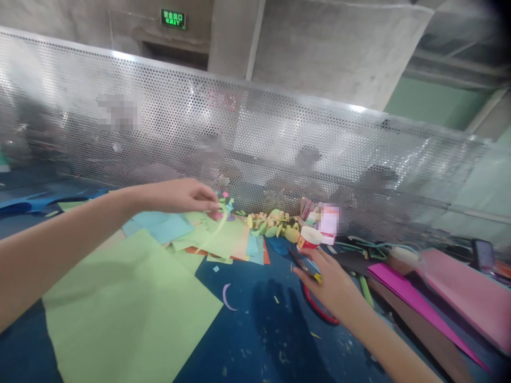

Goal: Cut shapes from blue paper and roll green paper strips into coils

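Observation:
My left hand (191, 198) reaches over the paper pile from the left, its fingers pinching a thin, curved pale green strip (219, 226) that hangs down. On the right, my right hand (324, 274) is closed around dark-bladed scissors (303, 263) with a yellow part near the handle; the blades point up and left. A red ring (317, 308) shows just below that hand. Under my left forearm lies a large light green sheet (131, 308). Smaller green, blue and orange sheets are piled behind it (229, 239).
A purple paper crescent (227, 297) and scraps lie on the blue table (247, 340). Behind are yellow-green paper leaves (275, 223), a red-and-white cup (310, 238) and a perforated metal screen (167, 122). Pink sheets (471, 292) and a phone (484, 255) are at right.

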The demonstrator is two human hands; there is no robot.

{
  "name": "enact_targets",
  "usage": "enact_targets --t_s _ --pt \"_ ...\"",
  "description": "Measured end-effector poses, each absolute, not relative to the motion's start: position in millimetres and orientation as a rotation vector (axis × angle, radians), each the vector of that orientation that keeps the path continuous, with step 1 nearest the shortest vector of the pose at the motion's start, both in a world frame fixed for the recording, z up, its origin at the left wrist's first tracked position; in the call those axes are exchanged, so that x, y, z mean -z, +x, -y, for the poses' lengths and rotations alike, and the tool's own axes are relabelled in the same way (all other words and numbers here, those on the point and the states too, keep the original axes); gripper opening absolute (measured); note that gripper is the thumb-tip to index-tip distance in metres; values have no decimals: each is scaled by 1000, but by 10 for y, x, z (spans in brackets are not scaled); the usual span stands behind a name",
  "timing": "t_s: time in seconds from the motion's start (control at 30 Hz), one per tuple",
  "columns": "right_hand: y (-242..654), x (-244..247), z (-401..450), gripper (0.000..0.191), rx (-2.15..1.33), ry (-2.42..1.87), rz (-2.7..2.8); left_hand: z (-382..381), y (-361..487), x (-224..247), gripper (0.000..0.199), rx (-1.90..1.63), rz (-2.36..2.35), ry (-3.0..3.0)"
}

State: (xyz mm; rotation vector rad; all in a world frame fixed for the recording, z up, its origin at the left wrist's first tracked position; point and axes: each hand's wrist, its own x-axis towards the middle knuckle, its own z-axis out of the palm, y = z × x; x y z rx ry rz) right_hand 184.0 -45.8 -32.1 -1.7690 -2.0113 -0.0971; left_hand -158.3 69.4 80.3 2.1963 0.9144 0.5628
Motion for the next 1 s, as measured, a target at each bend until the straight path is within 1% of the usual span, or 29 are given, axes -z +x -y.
enact_targets --t_s 0.07,0.17,0.23,0.3,0.37,0.4,0.47,0.57,0.63,0.73,0.87,0.93,1.0 --pt "1690 230 572 47 -239 -1489 1909 -354 -1211 -859 19 -281 -521 2232" --pt "1483 78 795 43 -671 -1183 1748 -23 -839 -798 16 -139 -254 1991" --pt "1398 -1 903 42 -813 -1151 1735 43 -729 -695 14 -119 -198 1890" --pt "1368 -46 943 36 -859 -1213 1804 29 -694 -591 17 -108 -188 1860" --pt "1378 -62 924 26 -804 -1328 1904 -4 -704 -510 21 -126 -254 1928" --pt "1392 -63 904 25 -749 -1385 1944 -15 -717 -479 23 -150 -319 2004" --pt "1421 -59 862 27 -650 -1483 1956 -14 -746 -427 26 -209 -478 2208" --pt "1446 -54 831 30 -612 -1562 1948 22 -769 -328 26 -298 -670 2499" --pt "1441 -47 829 26 -540 -1624 1983 43 -758 -231 28 -377 -758 2642" --pt "1406 -5 835 20 -191 -1715 2053 55 -705 -71 30 -474 -815 2767" --pt "1358 87 853 24 373 -1557 2105 53 -616 82 26 -565 -723 2735" --pt "1349 117 861 23 541 -1465 2087 56 -584 123 25 -614 -676 2716" --pt "1347 130 865 22 616 -1466 2057 61 -563 148 25 -694 -699 2723"
